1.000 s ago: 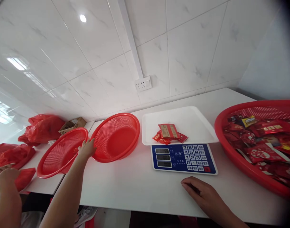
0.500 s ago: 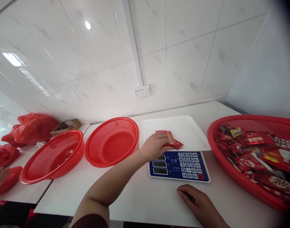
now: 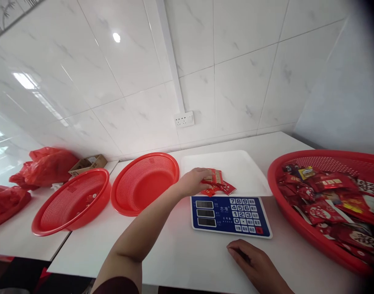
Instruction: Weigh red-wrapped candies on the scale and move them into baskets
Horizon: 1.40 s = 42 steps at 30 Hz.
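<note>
My left hand (image 3: 195,181) reaches over the white weighing tray (image 3: 236,163) of a digital scale. Its fingers are closed round a red snack packet with a gold panel (image 3: 216,177). More small red packets (image 3: 228,188) lie on the tray just under and beside it. Below the tray is the scale's blue keypad panel (image 3: 223,214), with its small displays on the left. In front of the scale, my right hand (image 3: 251,261) rests on the white table, fingers curled and nothing visible in them.
A large red basket (image 3: 278,163) full of mixed wrapped snacks stands at the right. Left of the scale is a red basket (image 3: 144,179) with nothing in it, then another red basket (image 3: 70,200) with a few small items. Red plastic bags (image 3: 48,163) and a cardboard box (image 3: 88,164) lie farther left.
My left hand has shifted slightly left on the tray, and the packet in it has turned and shows more. My right hand stays put. Another person's hand at the far left has mostly gone.
</note>
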Each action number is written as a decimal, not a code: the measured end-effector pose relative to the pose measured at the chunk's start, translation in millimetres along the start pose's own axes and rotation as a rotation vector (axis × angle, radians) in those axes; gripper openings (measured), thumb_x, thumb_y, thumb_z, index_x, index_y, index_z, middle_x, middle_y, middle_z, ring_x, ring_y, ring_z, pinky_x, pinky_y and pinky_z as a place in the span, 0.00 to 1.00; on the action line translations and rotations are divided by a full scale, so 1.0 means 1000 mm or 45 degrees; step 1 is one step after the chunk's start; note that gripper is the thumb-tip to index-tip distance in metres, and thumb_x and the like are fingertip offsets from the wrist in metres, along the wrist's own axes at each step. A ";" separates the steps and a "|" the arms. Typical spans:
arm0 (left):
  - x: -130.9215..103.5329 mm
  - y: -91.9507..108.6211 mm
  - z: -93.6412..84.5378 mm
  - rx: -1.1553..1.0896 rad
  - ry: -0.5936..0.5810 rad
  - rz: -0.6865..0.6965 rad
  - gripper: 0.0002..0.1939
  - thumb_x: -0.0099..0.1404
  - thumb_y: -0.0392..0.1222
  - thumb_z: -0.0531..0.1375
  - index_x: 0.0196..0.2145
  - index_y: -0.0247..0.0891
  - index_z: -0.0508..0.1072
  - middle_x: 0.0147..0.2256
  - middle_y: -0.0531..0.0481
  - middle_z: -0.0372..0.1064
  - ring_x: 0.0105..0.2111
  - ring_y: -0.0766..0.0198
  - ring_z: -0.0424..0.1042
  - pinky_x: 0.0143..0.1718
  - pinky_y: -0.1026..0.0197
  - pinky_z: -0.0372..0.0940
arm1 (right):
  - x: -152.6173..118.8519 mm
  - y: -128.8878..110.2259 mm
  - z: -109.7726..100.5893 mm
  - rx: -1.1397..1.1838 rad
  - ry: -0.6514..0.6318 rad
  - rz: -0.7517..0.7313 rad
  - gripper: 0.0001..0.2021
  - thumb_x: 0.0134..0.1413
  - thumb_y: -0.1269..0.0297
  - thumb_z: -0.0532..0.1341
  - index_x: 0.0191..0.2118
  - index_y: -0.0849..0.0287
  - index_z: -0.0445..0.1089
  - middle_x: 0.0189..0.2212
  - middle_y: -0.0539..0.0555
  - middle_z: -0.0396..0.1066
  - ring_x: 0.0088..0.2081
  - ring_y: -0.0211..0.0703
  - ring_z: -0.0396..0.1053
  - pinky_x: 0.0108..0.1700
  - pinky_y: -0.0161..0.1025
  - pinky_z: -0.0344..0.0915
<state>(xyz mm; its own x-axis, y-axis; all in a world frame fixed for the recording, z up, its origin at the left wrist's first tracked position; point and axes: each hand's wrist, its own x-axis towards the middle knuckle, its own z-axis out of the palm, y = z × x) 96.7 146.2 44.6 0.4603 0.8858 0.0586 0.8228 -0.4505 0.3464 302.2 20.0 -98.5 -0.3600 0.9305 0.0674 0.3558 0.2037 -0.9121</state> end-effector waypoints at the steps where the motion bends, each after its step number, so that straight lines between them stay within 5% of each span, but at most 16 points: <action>1: 0.004 0.003 0.003 0.023 -0.032 0.044 0.14 0.61 0.40 0.59 0.46 0.44 0.70 0.49 0.51 0.68 0.51 0.60 0.65 0.46 0.62 0.62 | 0.000 0.000 0.000 -0.001 0.007 -0.002 0.14 0.55 0.52 0.54 0.29 0.53 0.70 0.27 0.49 0.72 0.29 0.40 0.69 0.32 0.34 0.64; 7: 0.015 0.006 -0.003 0.134 0.157 -0.129 0.10 0.67 0.41 0.50 0.37 0.41 0.70 0.37 0.50 0.72 0.36 0.61 0.71 0.35 0.63 0.64 | -0.001 -0.001 -0.003 -0.011 -0.004 -0.002 0.13 0.56 0.53 0.54 0.30 0.53 0.70 0.28 0.49 0.72 0.30 0.40 0.70 0.33 0.34 0.65; 13: -0.025 -0.029 -0.047 0.260 0.574 -0.525 0.12 0.69 0.39 0.44 0.41 0.39 0.66 0.39 0.44 0.70 0.39 0.57 0.69 0.37 0.58 0.63 | 0.000 0.002 -0.004 -0.022 -0.044 -0.042 0.13 0.57 0.53 0.53 0.29 0.54 0.70 0.28 0.49 0.72 0.30 0.40 0.70 0.33 0.34 0.66; 16: -0.046 -0.044 -0.057 0.297 0.652 -0.598 0.11 0.67 0.36 0.47 0.43 0.37 0.67 0.44 0.41 0.68 0.47 0.52 0.65 0.46 0.51 0.61 | 0.000 0.004 -0.003 -0.013 -0.064 -0.047 0.14 0.58 0.53 0.52 0.29 0.54 0.69 0.27 0.50 0.72 0.30 0.40 0.69 0.34 0.35 0.65; 22: -0.041 -0.020 -0.019 0.157 0.413 -0.430 0.13 0.66 0.45 0.54 0.46 0.41 0.69 0.47 0.46 0.69 0.51 0.56 0.64 0.49 0.55 0.62 | 0.001 0.006 -0.006 -0.050 -0.152 -0.047 0.14 0.59 0.54 0.51 0.32 0.54 0.69 0.31 0.51 0.73 0.33 0.41 0.69 0.36 0.35 0.66; 28: -0.008 0.018 0.024 0.090 -0.028 -0.159 0.34 0.61 0.65 0.51 0.60 0.47 0.55 0.60 0.42 0.52 0.58 0.48 0.52 0.54 0.47 0.56 | 0.001 0.003 -0.006 -0.056 -0.099 -0.050 0.13 0.58 0.55 0.52 0.31 0.54 0.70 0.30 0.51 0.73 0.32 0.40 0.69 0.35 0.35 0.66; 33: 0.020 0.021 0.040 0.249 -0.041 -0.128 0.34 0.60 0.69 0.45 0.57 0.48 0.59 0.57 0.42 0.54 0.56 0.46 0.54 0.53 0.43 0.54 | -0.001 0.001 -0.005 -0.045 -0.071 -0.021 0.13 0.57 0.54 0.52 0.31 0.54 0.70 0.29 0.49 0.72 0.31 0.39 0.69 0.32 0.33 0.65; 42: 0.045 0.013 0.043 0.371 -0.027 -0.111 0.19 0.68 0.54 0.44 0.44 0.44 0.68 0.40 0.46 0.62 0.36 0.56 0.70 0.34 0.57 0.64 | -0.002 0.000 -0.004 0.036 -0.047 -0.019 0.13 0.56 0.54 0.53 0.30 0.54 0.70 0.27 0.49 0.72 0.29 0.40 0.68 0.33 0.35 0.64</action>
<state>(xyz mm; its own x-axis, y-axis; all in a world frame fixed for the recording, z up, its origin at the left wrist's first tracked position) 142.2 175.2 11.7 0.3879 0.9215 0.0201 0.9191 -0.3884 0.0658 305.7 19.4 -96.7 -0.3969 0.9155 0.0665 0.3260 0.2083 -0.9221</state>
